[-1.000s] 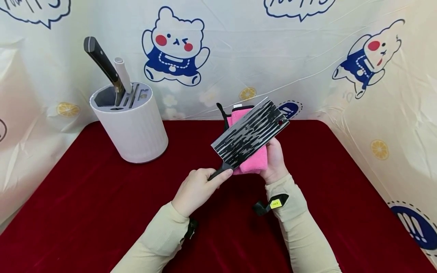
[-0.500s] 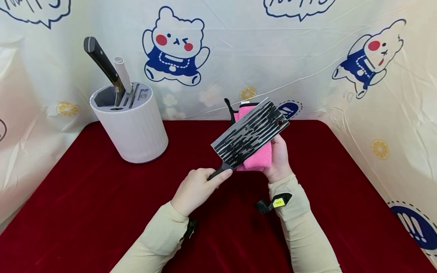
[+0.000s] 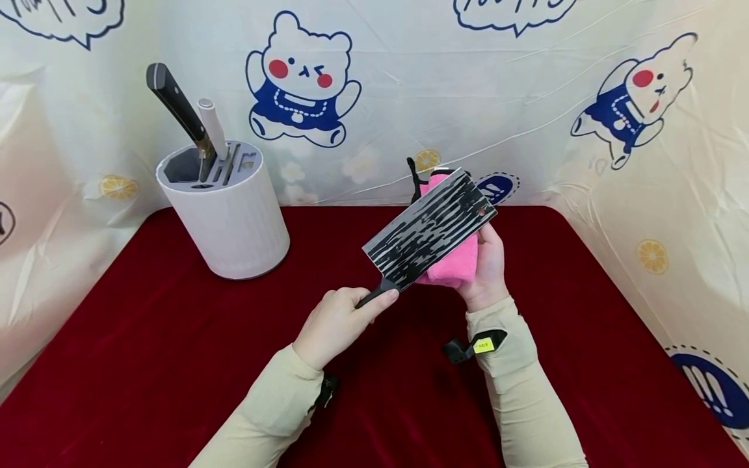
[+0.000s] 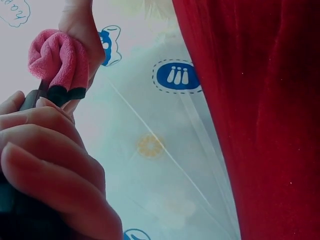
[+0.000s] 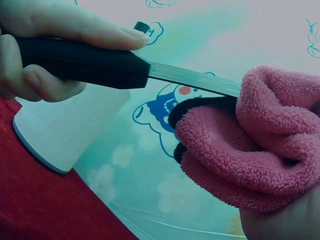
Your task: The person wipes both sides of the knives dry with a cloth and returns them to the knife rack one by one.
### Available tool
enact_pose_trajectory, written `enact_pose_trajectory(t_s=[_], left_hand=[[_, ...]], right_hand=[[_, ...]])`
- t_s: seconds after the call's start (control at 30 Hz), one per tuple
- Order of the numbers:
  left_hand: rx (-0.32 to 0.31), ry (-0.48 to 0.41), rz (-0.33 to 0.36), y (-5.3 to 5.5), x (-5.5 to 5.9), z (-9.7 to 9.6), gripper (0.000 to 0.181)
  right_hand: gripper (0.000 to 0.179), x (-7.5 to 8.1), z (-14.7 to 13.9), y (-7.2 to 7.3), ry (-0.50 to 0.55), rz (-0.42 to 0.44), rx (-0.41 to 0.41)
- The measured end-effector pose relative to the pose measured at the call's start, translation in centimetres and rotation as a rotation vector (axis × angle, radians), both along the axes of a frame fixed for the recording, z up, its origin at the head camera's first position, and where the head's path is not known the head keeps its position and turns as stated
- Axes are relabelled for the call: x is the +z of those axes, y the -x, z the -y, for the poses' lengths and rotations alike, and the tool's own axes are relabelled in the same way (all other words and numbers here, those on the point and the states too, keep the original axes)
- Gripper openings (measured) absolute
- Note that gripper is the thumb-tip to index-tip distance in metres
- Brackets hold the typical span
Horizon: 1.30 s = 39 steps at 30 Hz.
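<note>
My left hand grips the black handle of a cleaver, thumb along the top of the handle. The broad blade, streaked black and silver, points up and to the right above the table. A folded pink towel with black edging is behind the blade, against its underside. My right hand holds this towel from the right; most of its fingers are hidden behind towel and blade. In the right wrist view the blade appears edge-on, running into the folds of the towel.
A white knife block stands at the back left, holding a black-handled knife and a white-handled tool. Dark red cloth covers the table. A printed curtain hangs behind it and at the sides.
My right hand and the towel have slid up and to the right along the blade's underside, toward its far end. My left hand and the cleaver have stayed almost still.
</note>
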State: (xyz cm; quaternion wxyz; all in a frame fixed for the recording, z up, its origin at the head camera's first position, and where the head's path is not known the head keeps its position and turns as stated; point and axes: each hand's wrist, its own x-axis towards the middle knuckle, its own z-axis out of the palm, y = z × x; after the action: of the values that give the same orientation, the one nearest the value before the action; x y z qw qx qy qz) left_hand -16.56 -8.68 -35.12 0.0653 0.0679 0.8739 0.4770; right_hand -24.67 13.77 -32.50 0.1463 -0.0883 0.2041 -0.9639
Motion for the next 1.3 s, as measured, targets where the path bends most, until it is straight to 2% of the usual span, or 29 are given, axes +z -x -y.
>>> enact_pose_trajectory(t_s=[0.13, 0.3, 0.87, 1.3], left_hand=[[-0.002, -0.005, -0.001, 0.1, 0.0, 0.0, 0.065], [-0.007, -0.006, -0.004, 0.1, 0.0, 0.1, 0.065], [-0.008, -0.004, 0.002, 0.1, 0.0, 0.1, 0.065], [-0.015, -0.036, 0.035, 0.2, -0.1, 0.1, 0.064]], right_hand=[[0.036, 0.2, -0.2, 0.0, 0.074, -0.028, -0.009], [0.040, 0.5, -0.4, -0.1, 0.142, -0.079, 0.023], [0.038, 0.7, -1.2, 0.1, 0.185, -0.088, -0.047], [0.033, 0.5, -0.9, 0.2, 0.181, -0.071, -0.013]])
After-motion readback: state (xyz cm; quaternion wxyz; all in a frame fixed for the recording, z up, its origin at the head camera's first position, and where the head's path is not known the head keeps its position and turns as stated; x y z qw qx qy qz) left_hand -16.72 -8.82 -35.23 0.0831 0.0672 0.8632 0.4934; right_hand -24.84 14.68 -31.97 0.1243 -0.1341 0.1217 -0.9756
